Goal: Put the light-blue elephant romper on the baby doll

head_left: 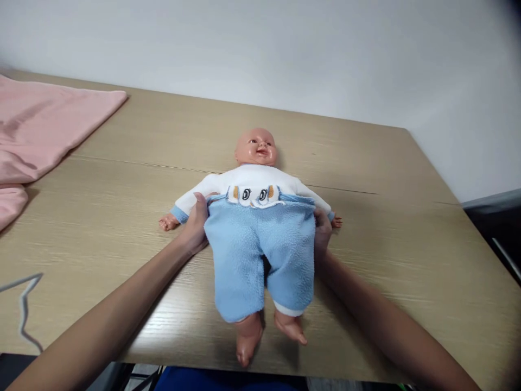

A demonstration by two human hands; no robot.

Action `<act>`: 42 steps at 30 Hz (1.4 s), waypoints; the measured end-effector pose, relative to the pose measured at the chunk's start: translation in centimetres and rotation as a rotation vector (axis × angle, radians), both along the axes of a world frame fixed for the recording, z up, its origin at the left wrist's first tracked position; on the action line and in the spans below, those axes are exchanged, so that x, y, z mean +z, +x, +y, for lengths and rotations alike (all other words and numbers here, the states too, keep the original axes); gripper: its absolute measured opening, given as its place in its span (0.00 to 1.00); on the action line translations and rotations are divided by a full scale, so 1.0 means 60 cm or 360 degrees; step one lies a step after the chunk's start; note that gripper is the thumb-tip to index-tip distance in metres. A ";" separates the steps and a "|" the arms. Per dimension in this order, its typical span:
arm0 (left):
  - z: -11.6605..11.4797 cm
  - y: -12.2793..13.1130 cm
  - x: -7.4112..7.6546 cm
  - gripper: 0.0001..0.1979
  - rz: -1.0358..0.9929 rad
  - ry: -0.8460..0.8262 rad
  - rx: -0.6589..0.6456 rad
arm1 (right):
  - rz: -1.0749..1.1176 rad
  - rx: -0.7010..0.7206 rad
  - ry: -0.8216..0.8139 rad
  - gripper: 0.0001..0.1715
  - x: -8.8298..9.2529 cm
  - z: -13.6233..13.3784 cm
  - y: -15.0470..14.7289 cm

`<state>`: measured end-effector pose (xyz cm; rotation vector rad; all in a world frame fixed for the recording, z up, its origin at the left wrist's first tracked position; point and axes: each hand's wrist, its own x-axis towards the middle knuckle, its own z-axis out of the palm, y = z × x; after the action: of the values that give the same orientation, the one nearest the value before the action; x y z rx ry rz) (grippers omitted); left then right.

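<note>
A baby doll lies on its back on the wooden table, head towards the wall and bare feet towards me. It wears a white long-sleeved top with blue cuffs and an embroidered animal face, and light blue fleece pants. My left hand grips the pants' waistband on the left side, thumb up. On the opposite side my right hand holds the waistband, its fingers partly hidden behind the fabric. Between both hands the waistband is stretched wide across the doll's belly, over the lower edge of the embroidery.
A pink cloth is spread at the table's far left. A grey-white cable lies at the near left edge. The table meets a pale wall behind, and a dark object stands beyond its right edge.
</note>
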<state>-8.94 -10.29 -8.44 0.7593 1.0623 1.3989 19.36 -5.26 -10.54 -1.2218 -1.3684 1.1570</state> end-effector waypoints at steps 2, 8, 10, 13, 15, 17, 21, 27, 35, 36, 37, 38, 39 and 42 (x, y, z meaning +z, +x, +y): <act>-0.001 -0.011 0.004 0.37 -0.0025 -0.0061 -0.0128 | 0.0025 -0.0042 0.0033 0.28 0.017 0.003 0.006; -0.008 -0.050 0.036 0.23 0.0170 0.0112 -0.0357 | 0.0041 0.0396 0.0003 0.19 0.081 0.020 0.020; -0.008 -0.056 0.053 0.21 0.0304 0.0192 -0.0379 | 0.0006 0.0511 -0.0010 0.19 0.100 0.029 0.025; -0.004 -0.058 0.072 0.20 0.0473 0.0345 -0.0370 | -0.0098 0.0599 0.0023 0.23 0.124 0.043 0.028; 0.001 -0.055 0.074 0.20 0.0522 0.0441 -0.0304 | -0.0113 0.0571 0.0103 0.25 0.132 0.050 0.023; 0.008 -0.051 0.066 0.20 0.0475 0.0411 -0.0225 | -0.0099 0.0487 0.0184 0.25 0.130 0.057 0.013; 0.025 -0.043 0.036 0.21 0.0297 0.0226 -0.0132 | -0.0202 0.0385 0.0166 0.21 0.100 0.073 -0.005; 0.024 -0.051 0.021 0.23 0.0411 0.0199 -0.0157 | -0.0478 0.0364 0.0205 0.20 0.074 0.079 -0.004; 0.034 -0.052 0.002 0.22 0.0367 0.0478 0.0256 | -0.0679 0.0351 0.0462 0.13 0.134 0.062 -0.020; 0.036 -0.051 -0.002 0.22 0.0355 0.0505 0.0308 | -0.0705 0.0313 0.0491 0.12 0.143 0.063 -0.028; 0.038 -0.050 -0.005 0.22 0.0344 0.0520 0.0353 | -0.0731 0.0274 0.0545 0.11 0.151 0.064 -0.038; 0.039 -0.049 -0.009 0.21 0.0329 0.0524 0.0387 | -0.0748 0.0250 0.0617 0.10 0.160 0.066 -0.051; 0.039 -0.048 -0.012 0.20 0.0302 0.0523 0.0405 | -0.0751 0.0256 0.0694 0.11 0.169 0.069 -0.066; 0.038 -0.046 -0.019 0.18 0.0192 0.0517 0.0403 | -0.0745 0.0453 0.0875 0.08 0.197 0.087 -0.125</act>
<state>-11.71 -8.03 -9.56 0.9787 1.0645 1.7890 11.87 -0.07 1.27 -0.9370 -2.0966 0.6106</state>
